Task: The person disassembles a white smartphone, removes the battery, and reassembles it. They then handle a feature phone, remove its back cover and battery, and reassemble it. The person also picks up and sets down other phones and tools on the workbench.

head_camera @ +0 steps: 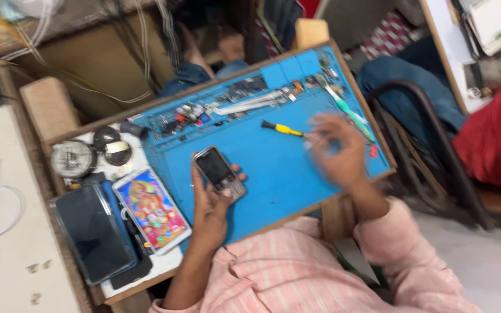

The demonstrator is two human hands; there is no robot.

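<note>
Holding a small keypad phone in the left hand, fingers wrapped round its lower half, thumb near the keys; the grip is closed on it and the phone sits just above the blue work mat, screen side up and dark. Back cover and casing look to be on; no screws or loose parts from it can be made out, so by my reading the phone is not yet opened.

Right hand is blurred, raised over the mat's right half, fingers curled and partly spread. Whether that grip has anything in it I cannot tell. A yellow-handled screwdriver lies on the mat just left of those fingers, apparently not held.

Along the mat's far edge: tweezers, small parts in the tray pockets, a green-handled brush.

Left of the mat on the wooden tabletop: a phone with a colourful picture on its screen, a large dark phone, a round lamp-like object.

Beyond: a pale side counter at left with a dark device and a white cable, tangled wires at the back, a co-worker's bare feet under the bench, another person in blue trousers on a chair at right.
</note>
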